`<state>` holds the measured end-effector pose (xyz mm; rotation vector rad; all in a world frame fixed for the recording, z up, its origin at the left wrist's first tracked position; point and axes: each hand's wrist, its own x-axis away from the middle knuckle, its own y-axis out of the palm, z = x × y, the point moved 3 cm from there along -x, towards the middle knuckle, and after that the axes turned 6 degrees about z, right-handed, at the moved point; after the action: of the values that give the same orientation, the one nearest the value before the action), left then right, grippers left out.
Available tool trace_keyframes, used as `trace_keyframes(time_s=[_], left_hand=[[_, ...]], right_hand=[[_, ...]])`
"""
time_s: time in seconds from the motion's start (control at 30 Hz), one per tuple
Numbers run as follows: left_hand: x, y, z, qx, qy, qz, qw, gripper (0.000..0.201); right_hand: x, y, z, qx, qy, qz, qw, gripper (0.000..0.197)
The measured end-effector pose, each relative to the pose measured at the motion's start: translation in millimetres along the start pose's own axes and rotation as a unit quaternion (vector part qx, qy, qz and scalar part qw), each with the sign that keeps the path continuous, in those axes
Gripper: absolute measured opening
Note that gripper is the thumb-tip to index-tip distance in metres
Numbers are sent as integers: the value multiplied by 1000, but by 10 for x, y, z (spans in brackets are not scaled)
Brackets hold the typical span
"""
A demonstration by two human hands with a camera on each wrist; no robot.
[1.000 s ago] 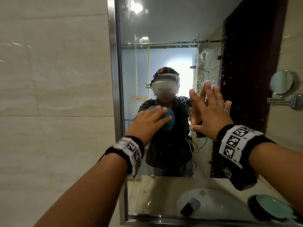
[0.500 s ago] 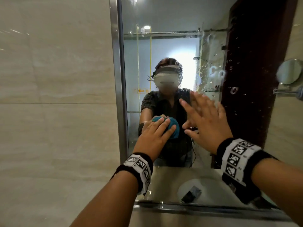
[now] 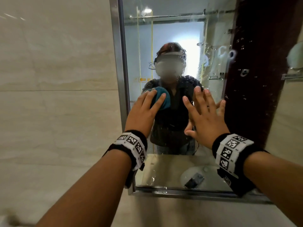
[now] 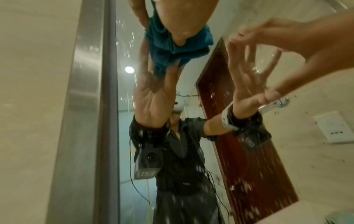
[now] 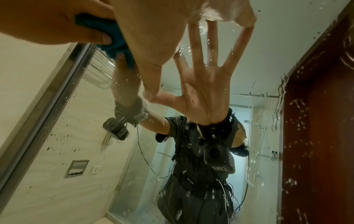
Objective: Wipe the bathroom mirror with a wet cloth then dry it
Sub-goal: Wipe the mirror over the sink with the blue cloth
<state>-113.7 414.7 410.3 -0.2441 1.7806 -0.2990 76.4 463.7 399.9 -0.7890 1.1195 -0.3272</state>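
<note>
The wall mirror [image 3: 180,30] is speckled with water drops. My left hand [image 3: 146,108] lies with straight fingers over a bunched teal cloth [image 3: 162,99] and presses it to the glass near the mirror's left edge. The left wrist view shows the cloth [image 4: 166,50] squeezed between that hand and the glass. My right hand [image 3: 205,112] is flat on the mirror just right of the cloth, fingers spread, holding nothing. In the right wrist view the right hand [image 5: 162,30] meets its own reflection, with the cloth [image 5: 114,37] at the upper left.
A steel frame [image 3: 117,63] borders the mirror on the left and bottom, with beige tiled wall [image 3: 57,79] beyond. Drops and smears cover the glass at the upper right [image 3: 229,53]. A round mirror on an arm [image 3: 295,56] sticks out from the right wall.
Both hands have slid lower on the glass than a second ago. The left hand with the cloth has since come back up slightly. The right hand stays flat and empty.
</note>
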Motion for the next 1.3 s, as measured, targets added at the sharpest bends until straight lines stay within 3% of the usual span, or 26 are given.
trace_keyframes(time_s=[0.2, 0.37, 0.43, 0.6, 0.77, 0.9, 0.97, 1.13, 1.3], left_hand=[[620, 218, 256, -18, 125, -69, 990, 85], [794, 237, 289, -24, 156, -111, 981, 81], [667, 188, 248, -23, 134, -88, 987, 80], [290, 78, 74, 38, -47, -16, 998, 84], [418, 192, 174, 42, -7, 1, 999, 75], [687, 320, 498, 11, 115, -62, 991, 75], [814, 361, 595, 7, 138, -102, 985, 74], [889, 307, 485, 4, 95, -127, 987, 79], [755, 108, 157, -4, -20, -81, 996, 86]], right_hand=[[8, 40, -2, -1, -1, -1, 1000, 119], [12, 34, 3, 2, 0, -4, 1000, 119], [16, 24, 0, 0, 0, -3, 1000, 119], [11, 29, -7, 0, 1, -8, 1000, 119], [20, 45, -8, 3, -4, 3, 1000, 119], [26, 61, 0, 10, -6, 20, 1000, 120], [29, 77, 2, 15, -7, 25, 1000, 120], [75, 51, -10, 11, -15, 44, 999, 117], [354, 262, -265, 15, -109, 80, 991, 113]])
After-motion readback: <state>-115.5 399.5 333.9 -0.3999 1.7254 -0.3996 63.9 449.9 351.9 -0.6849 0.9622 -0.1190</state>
